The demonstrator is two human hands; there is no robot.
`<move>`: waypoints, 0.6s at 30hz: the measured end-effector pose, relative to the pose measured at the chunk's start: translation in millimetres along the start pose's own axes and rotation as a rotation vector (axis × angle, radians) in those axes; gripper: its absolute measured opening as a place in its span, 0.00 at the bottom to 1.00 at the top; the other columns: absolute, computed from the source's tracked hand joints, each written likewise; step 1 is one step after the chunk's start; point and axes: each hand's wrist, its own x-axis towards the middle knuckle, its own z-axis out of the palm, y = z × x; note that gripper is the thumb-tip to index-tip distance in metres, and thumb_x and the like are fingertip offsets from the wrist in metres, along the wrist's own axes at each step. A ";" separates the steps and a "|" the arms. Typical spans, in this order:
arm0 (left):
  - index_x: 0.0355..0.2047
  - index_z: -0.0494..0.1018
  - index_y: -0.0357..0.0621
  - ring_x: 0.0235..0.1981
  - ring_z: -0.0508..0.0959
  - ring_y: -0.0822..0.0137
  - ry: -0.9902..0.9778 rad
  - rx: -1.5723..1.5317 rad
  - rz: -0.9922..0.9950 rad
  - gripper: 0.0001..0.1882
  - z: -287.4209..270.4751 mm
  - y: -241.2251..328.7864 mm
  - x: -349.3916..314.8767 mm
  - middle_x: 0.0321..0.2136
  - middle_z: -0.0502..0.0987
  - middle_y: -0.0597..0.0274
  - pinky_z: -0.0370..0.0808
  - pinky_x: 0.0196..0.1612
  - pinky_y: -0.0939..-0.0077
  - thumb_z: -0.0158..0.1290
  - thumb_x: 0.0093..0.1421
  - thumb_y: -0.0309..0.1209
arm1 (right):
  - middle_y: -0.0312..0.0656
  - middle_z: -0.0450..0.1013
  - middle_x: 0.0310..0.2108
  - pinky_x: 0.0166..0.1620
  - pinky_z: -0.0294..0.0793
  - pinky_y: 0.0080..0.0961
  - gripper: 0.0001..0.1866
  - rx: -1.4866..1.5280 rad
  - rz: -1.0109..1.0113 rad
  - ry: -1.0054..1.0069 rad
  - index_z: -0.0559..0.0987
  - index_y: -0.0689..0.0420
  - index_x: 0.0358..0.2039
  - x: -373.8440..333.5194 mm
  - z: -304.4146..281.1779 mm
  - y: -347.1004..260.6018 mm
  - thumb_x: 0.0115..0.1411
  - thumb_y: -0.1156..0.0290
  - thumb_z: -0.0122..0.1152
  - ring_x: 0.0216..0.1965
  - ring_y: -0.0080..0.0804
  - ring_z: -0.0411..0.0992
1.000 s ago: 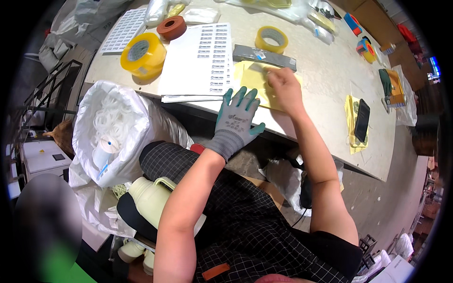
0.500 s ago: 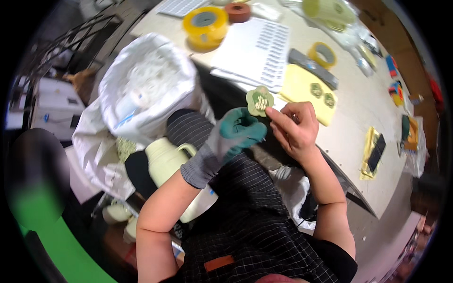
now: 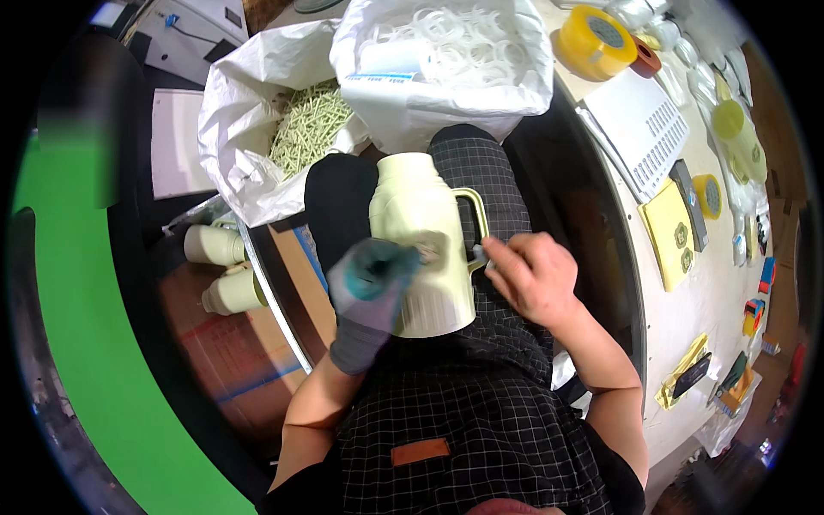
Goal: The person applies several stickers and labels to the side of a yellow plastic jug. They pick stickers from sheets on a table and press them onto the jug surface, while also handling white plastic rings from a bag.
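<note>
Blurred label (image 3: 432,248) now apparently placed on cream jug (image 3: 416,202), frame centre; pale scrap (image 3: 481,253) pinched by right hand (image 3: 541,279); gloved left hand (image 3: 371,279) blurred, grip unclear.

Left hand (image 3: 373,283) blurred
Hides jug's (image 3: 419,210) 8 o'clock side; scrap (image 3: 478,254) by right hand (image 3: 539,276) too small to tell; 12 o'clock bag (image 3: 455,112) cropped.

You're in what looks like an assembly workshop. Sacks (image 3: 446,112) of loose white rings (image 3: 493,56) and pale green sticks (image 3: 309,129) stand before you. Your worktable (image 3: 665,316) carries tape rolls (image 3: 580,50) and printed sheets (image 3: 633,129).
</note>
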 end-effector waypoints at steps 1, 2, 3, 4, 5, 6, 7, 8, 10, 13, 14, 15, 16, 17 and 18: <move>0.31 0.79 0.37 0.26 0.79 0.77 0.042 -0.002 -0.151 0.06 -12.4 1.9 6.6 0.26 0.80 0.65 0.75 0.29 0.81 0.67 0.61 0.22 | 0.36 0.74 0.36 0.30 0.74 0.28 0.27 0.008 0.077 -0.005 0.84 0.50 0.52 -0.6 1.5 1.2 0.50 0.65 0.77 0.29 0.31 0.74; 0.32 0.79 0.35 0.25 0.77 0.78 0.050 -0.045 -0.214 0.08 -26.8 -4.1 13.7 0.25 0.80 0.65 0.75 0.29 0.81 0.68 0.61 0.24 | 0.37 0.75 0.37 0.30 0.75 0.29 0.27 0.016 0.152 -0.011 0.83 0.52 0.53 -1.4 2.9 2.1 0.50 0.66 0.77 0.29 0.33 0.75; 0.33 0.79 0.36 0.22 0.76 0.77 0.030 -0.022 -0.316 0.07 -32.2 -8.8 13.7 0.24 0.79 0.65 0.73 0.26 0.82 0.67 0.61 0.25 | 0.38 0.75 0.39 0.31 0.77 0.30 0.28 0.062 0.209 -0.019 0.82 0.54 0.54 -4.5 4.2 3.2 0.51 0.67 0.77 0.30 0.36 0.75; 0.33 0.80 0.37 0.19 0.75 0.77 0.014 0.005 -0.426 0.06 -33.3 3.0 16.5 0.23 0.79 0.65 0.71 0.23 0.82 0.67 0.61 0.25 | 0.39 0.75 0.39 0.32 0.77 0.30 0.28 0.145 0.237 -0.027 0.82 0.55 0.54 -3.4 7.7 -1.2 0.51 0.68 0.77 0.30 0.36 0.76; 0.33 0.80 0.37 0.19 0.75 0.77 -0.025 -0.051 -0.476 0.07 -33.5 -0.7 16.1 0.23 0.79 0.65 0.71 0.23 0.82 0.67 0.61 0.26 | 0.39 0.75 0.39 0.32 0.77 0.30 0.28 0.226 0.267 -0.035 0.82 0.55 0.54 -0.8 12.0 -6.8 0.51 0.68 0.76 0.30 0.36 0.76; 0.33 0.80 0.37 0.19 0.75 0.77 -0.066 -0.108 -0.525 0.07 -32.9 -4.3 15.3 0.23 0.80 0.64 0.72 0.23 0.83 0.68 0.61 0.26 | 0.40 0.75 0.39 0.32 0.77 0.30 0.28 0.305 0.301 -0.043 0.81 0.56 0.55 1.0 15.3 -12.8 0.52 0.69 0.76 0.30 0.36 0.76; 0.33 0.80 0.37 0.19 0.76 0.77 -0.114 -0.164 -0.564 0.08 -32.9 -7.0 17.4 0.23 0.80 0.64 0.72 0.22 0.83 0.68 0.60 0.27 | 0.41 0.75 0.39 0.32 0.78 0.29 0.27 0.336 0.315 -0.071 0.80 0.56 0.55 3.7 17.8 -19.0 0.53 0.70 0.75 0.31 0.36 0.76; 0.33 0.80 0.38 0.19 0.76 0.77 -0.120 -0.170 -0.577 0.08 -33.0 -10.1 18.7 0.23 0.80 0.64 0.72 0.22 0.83 0.69 0.60 0.27 | 0.42 0.75 0.39 0.32 0.78 0.29 0.27 0.354 0.301 -0.070 0.80 0.57 0.56 4.3 21.7 -22.4 0.54 0.71 0.75 0.31 0.36 0.76; 0.33 0.80 0.38 0.19 0.76 0.76 -0.132 -0.179 -0.601 0.10 -32.6 -14.4 20.2 0.23 0.80 0.64 0.73 0.23 0.83 0.70 0.59 0.28 | 0.42 0.75 0.40 0.32 0.78 0.30 0.26 0.387 0.335 -0.066 0.80 0.58 0.55 3.2 25.9 -28.4 0.54 0.73 0.74 0.32 0.37 0.76; 0.33 0.80 0.38 0.19 0.77 0.76 -0.125 -0.164 -0.612 0.10 -28.5 -12.2 19.0 0.23 0.81 0.64 0.73 0.23 0.83 0.71 0.59 0.29 | 0.42 0.77 0.40 0.35 0.78 0.31 0.25 0.465 0.361 -0.042 0.80 0.58 0.53 2.1 28.8 -34.9 0.53 0.74 0.72 0.34 0.39 0.77; 0.33 0.80 0.38 0.19 0.77 0.76 -0.137 -0.160 -0.614 0.10 -27.8 -11.8 19.2 0.23 0.80 0.65 0.73 0.23 0.83 0.71 0.59 0.29 | 0.42 0.77 0.40 0.36 0.78 0.31 0.25 0.468 0.321 -0.015 0.81 0.58 0.53 2.5 30.8 -35.4 0.53 0.75 0.72 0.35 0.39 0.77; 0.33 0.80 0.38 0.20 0.77 0.76 -0.148 -0.156 -0.616 0.10 -27.3 -11.6 19.3 0.23 0.80 0.65 0.73 0.23 0.83 0.71 0.59 0.29 | 0.43 0.78 0.40 0.37 0.79 0.32 0.25 0.471 0.280 0.011 0.81 0.57 0.53 3.5 33.5 -35.1 0.52 0.76 0.72 0.36 0.40 0.77; 0.33 0.80 0.39 0.20 0.77 0.76 -0.159 -0.152 -0.616 0.11 -26.7 -11.0 20.0 0.24 0.80 0.65 0.73 0.24 0.83 0.71 0.59 0.30 | 0.43 0.79 0.40 0.38 0.79 0.32 0.25 0.474 0.238 0.039 0.81 0.57 0.52 5.0 35.7 -35.8 0.52 0.76 0.72 0.37 0.40 0.78; 0.31 0.79 0.39 0.20 0.77 0.76 -0.149 -0.063 -0.574 0.12 -25.5 -13.1 19.5 0.23 0.80 0.65 0.74 0.24 0.81 0.72 0.58 0.31 | 0.43 0.81 0.42 0.40 0.79 0.33 0.25 0.473 0.244 0.011 0.82 0.57 0.51 8.6 32.2 -40.3 0.50 0.77 0.72 0.38 0.41 0.78; 0.29 0.78 0.39 0.20 0.77 0.76 -0.137 0.025 -0.532 0.14 -23.9 -17.9 18.1 0.22 0.80 0.66 0.74 0.25 0.79 0.73 0.56 0.33 | 0.41 0.81 0.43 0.39 0.78 0.32 0.27 0.468 0.206 0.035 0.81 0.57 0.51 9.4 36.2 -42.4 0.48 0.77 0.72 0.38 0.40 0.77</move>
